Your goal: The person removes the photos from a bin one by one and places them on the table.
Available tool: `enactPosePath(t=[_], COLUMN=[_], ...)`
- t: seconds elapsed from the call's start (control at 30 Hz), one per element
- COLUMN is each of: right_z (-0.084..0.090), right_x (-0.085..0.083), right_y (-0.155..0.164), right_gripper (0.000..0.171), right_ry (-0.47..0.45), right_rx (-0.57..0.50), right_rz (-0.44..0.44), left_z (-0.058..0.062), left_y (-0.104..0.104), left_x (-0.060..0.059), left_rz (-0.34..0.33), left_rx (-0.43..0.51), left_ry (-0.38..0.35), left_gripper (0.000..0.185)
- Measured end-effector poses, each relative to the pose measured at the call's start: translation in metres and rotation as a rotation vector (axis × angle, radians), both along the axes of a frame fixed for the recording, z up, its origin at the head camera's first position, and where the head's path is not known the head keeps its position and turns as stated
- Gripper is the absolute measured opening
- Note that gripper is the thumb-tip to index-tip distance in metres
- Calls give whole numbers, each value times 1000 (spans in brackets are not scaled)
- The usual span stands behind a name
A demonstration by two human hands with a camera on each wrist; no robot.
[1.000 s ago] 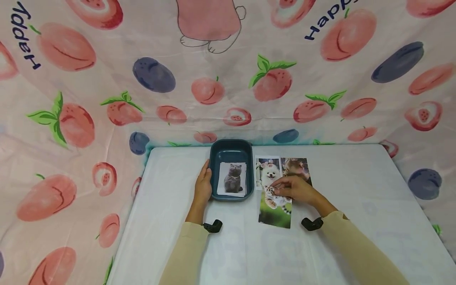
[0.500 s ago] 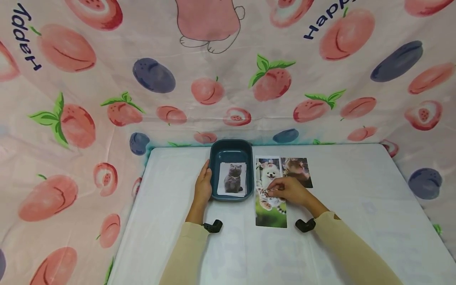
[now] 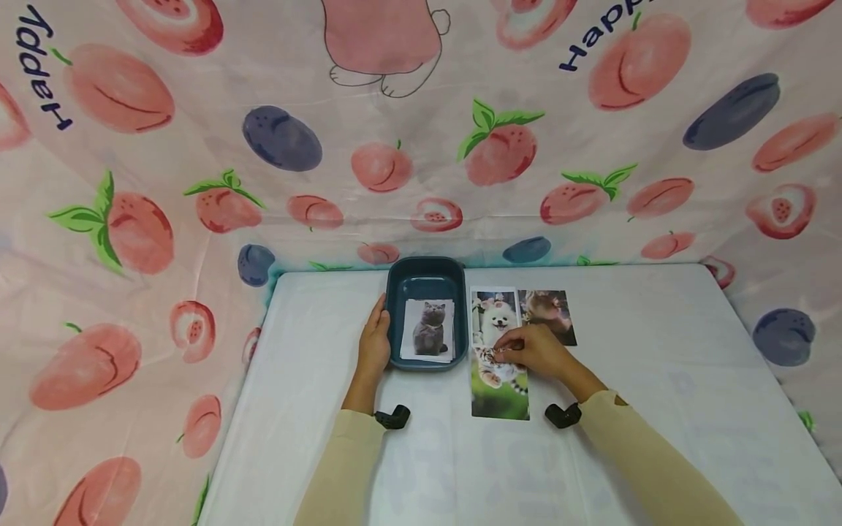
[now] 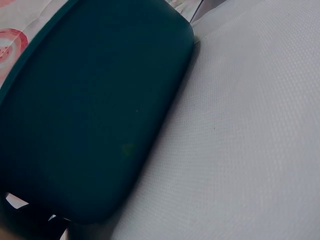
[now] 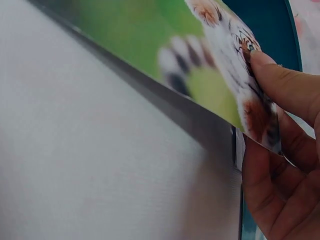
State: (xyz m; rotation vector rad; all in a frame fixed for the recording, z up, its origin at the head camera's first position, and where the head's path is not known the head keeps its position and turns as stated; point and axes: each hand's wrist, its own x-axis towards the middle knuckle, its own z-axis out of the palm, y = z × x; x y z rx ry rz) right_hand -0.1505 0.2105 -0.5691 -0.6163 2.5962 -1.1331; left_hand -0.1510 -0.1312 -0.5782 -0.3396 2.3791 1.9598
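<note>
My left hand (image 3: 375, 343) lies along the left outer wall of a dark teal tray (image 3: 426, 264), its fingers against the side. In the left wrist view the tray's wall (image 4: 95, 110) fills much of the picture. Inside the tray lies a small stack of picture cards, a grey cat card (image 3: 430, 330) on top. My right hand (image 3: 536, 354) pinches the upper edge of a tiger cub card (image 3: 500, 398) between thumb and fingers. In the right wrist view this card (image 5: 130, 40) is tilted, its near edge raised over the white surface.
A white dog card (image 3: 496, 310) lies right of the tray, partly behind my right hand. Beside it is a brown, blurred-looking picture card (image 3: 546, 314). The white table (image 3: 631, 424) ends at a fruit-print cloth backdrop (image 3: 421, 161).
My right hand has moved slightly left with the tiger cub card, which now stands straighter, just below the dog card. It barely moves over the last half second. My left hand stays at the tray.
</note>
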Motion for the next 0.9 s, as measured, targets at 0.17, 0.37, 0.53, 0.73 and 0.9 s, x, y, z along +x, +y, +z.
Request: enactPosePath(t=[0.17,0.37,0.53,0.73,0.9], right_z=[-1,-3,0,4,10], right_x=[1,3,2,1,-4], right_y=[-1,-2,-2,-3,-5], right_gripper=[14,14,12,15,20], right_ry=[-8,-6,32,79,28], right_rx=[-7,-19,-13,33,-4], right_rz=[10,24,-2,-23,0], left_z=[1,1,1,-1,-2], left_y=[-1,-2,-1,-1,-1], left_x=[0,1,0,-2,-1], left_rz=[0,-2,1,6,3], left_rx=[7,-4,3,7,10], left_ry=[10,10,5,5,11], left_gripper=[49,49,49,50,49])
